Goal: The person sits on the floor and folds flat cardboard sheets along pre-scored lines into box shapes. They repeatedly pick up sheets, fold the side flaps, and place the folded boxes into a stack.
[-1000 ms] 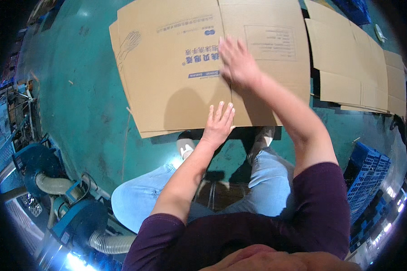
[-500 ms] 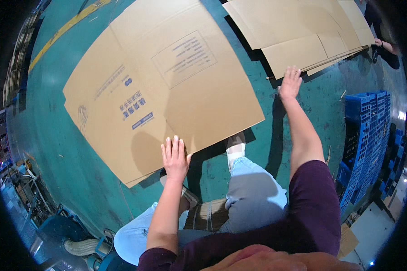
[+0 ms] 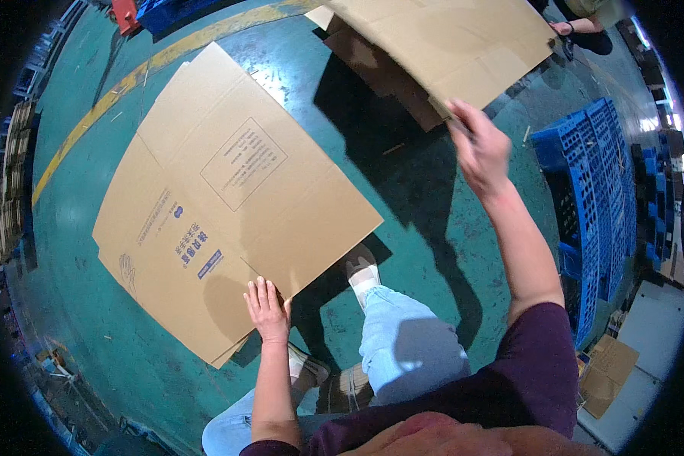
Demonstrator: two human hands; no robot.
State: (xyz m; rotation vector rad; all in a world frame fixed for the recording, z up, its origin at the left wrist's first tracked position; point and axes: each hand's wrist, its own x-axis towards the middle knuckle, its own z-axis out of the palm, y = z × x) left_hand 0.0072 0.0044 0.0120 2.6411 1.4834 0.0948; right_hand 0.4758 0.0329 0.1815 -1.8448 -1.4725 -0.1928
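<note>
A large flattened cardboard box (image 3: 228, 213) with blue print lies on the green floor in front of me. My left hand (image 3: 267, 310) rests flat on its near edge, fingers spread. My right hand (image 3: 480, 146) is raised to the upper right and grips the corner of a second flat cardboard sheet (image 3: 448, 38), which is lifted off the floor and casts a dark shadow beneath. My legs in light jeans and white shoes show below the box.
Blue plastic pallets (image 3: 596, 197) stand at the right. More brown cardboard (image 3: 380, 72) lies under the lifted sheet. A yellow floor line (image 3: 114, 99) curves at the upper left. Another person's hand (image 3: 566, 29) is at the top right. Small cardboard pieces (image 3: 608, 365) lie at the lower right.
My right hand has taken hold of the second cardboard sheet and lifted it off the stack. My left hand stays on the near edge of the first box. The view has swung right.
</note>
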